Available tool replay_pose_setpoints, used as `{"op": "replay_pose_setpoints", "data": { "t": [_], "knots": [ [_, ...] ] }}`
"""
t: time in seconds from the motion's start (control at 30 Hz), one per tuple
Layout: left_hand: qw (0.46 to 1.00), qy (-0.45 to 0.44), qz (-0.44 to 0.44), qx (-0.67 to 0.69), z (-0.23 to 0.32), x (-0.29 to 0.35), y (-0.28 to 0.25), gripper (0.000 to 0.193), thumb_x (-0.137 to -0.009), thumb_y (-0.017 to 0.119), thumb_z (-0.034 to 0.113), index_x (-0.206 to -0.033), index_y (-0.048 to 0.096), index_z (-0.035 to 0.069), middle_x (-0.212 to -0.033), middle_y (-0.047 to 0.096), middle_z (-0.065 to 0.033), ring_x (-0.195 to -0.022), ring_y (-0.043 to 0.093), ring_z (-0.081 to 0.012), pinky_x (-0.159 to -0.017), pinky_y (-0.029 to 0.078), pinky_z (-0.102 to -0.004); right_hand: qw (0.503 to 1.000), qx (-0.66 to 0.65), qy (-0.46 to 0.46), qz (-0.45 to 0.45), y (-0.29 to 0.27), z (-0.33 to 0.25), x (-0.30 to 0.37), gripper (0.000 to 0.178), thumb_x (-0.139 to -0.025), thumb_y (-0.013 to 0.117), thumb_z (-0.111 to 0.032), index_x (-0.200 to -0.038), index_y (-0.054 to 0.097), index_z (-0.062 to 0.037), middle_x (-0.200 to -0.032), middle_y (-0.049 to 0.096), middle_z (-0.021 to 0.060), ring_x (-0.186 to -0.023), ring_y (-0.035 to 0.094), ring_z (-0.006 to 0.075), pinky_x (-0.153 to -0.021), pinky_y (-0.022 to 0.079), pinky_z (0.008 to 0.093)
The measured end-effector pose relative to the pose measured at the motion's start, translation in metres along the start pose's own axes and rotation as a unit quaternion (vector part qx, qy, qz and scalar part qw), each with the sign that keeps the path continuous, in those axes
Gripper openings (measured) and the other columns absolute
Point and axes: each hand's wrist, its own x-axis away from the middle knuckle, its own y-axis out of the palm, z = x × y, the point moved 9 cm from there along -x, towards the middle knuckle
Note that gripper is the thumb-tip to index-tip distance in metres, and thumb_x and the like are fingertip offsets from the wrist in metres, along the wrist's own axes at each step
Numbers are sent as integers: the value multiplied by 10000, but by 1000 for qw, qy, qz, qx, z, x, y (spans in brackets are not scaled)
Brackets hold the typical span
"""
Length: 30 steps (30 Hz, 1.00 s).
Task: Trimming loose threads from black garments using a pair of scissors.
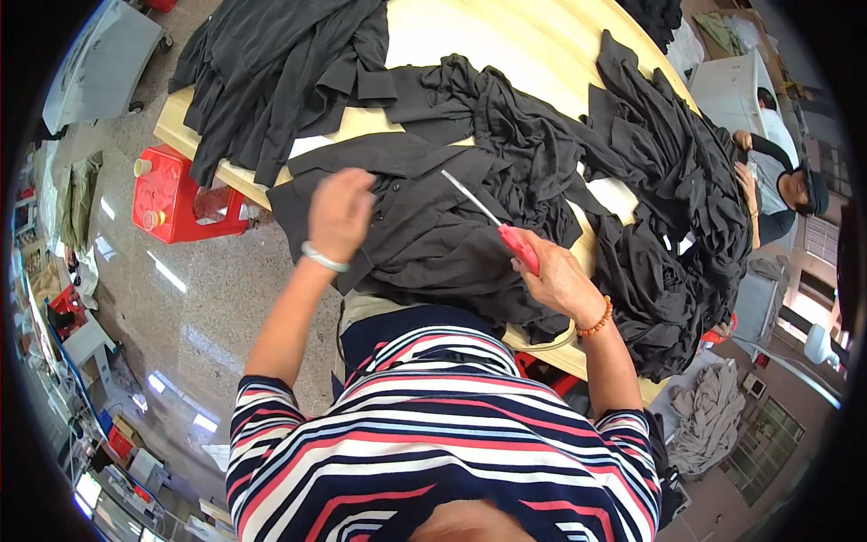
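My right hand (562, 282) is closed around a red-handled tool (518, 248) with a long, thin metal shaft. Its shaft points up and left over a black buttoned garment (406, 226), which lies crumpled at the table's near edge and drapes toward my lap. At the garment's left part, my left hand (341, 215) hovers, its fingers smeared by motion. Whether those fingers grip any cloth cannot be made out. Small dark buttons show on the fabric just right of that hand.
Black garments heap at the far left (289, 72) and right (677, 199) of the pale wooden table (479, 36). A red plastic jug (167, 194) stands left of it. Past the right pile is another person (778, 185). A beige cord (546, 345) loops below my right wrist.
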Motion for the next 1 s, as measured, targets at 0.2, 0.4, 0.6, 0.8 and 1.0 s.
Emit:
{"op": "replay_pose_setpoints", "data": {
  "t": [0.2, 0.4, 0.6, 0.8, 1.0],
  "knots": [
    [978, -17, -182, -104, 22, 42, 89, 533, -805, 653, 161, -1321, 525, 120, -1421, 435, -121, -1359, 334, -328, -1130, 221, -501, 977, 189, -58, -74, 20, -30, -2, 342, -835, 596, -140, -1152, 553, -17, -687, 638, 213, -689, 650, 382, -641, 505, 461],
    [981, 9, -184, -60, 14, 48, 75, 503, -828, 647, 198, -1312, 535, 116, -1431, 435, -109, -1359, 340, -326, -1136, 218, -489, 963, 173, -113, -170, 46, -52, -4, 310, -844, 588, -156, -1106, 570, 8, -704, 643, 217, -688, 653, 387, -618, 504, 471],
    [978, -8, -194, -74, 10, 63, 64, 517, -841, 641, 205, -1333, 518, 105, -1458, 412, -107, -1389, 300, -335, -1146, 188, -494, 964, 182, -94, -172, 58, -48, -6, 360, -859, 589, -176, -1182, 541, -25, -683, 634, 210, -683, 643, 386, -641, 502, 468],
    [985, -16, -156, -67, 8, 70, 38, 482, -816, 670, 178, -1270, 552, 68, -1338, 526, -113, -1300, 415, -336, -1074, 310, -466, 977, 155, -74, -129, 49, -41, -7, 394, -837, 589, -140, -1215, 539, -42, -697, 636, 221, -691, 646, 389, -635, 506, 461],
    [998, -56, -16, -8, 14, 68, 7, 414, -755, 720, 125, -1151, 622, 56, -1126, 632, -97, -1046, 569, -284, -867, 437, -382, 985, 135, -78, -74, 42, -40, -3, 412, -833, 595, -105, -1236, 525, -63, -747, 645, 223, -730, 645, 397, -646, 506, 461]
  ]
}}
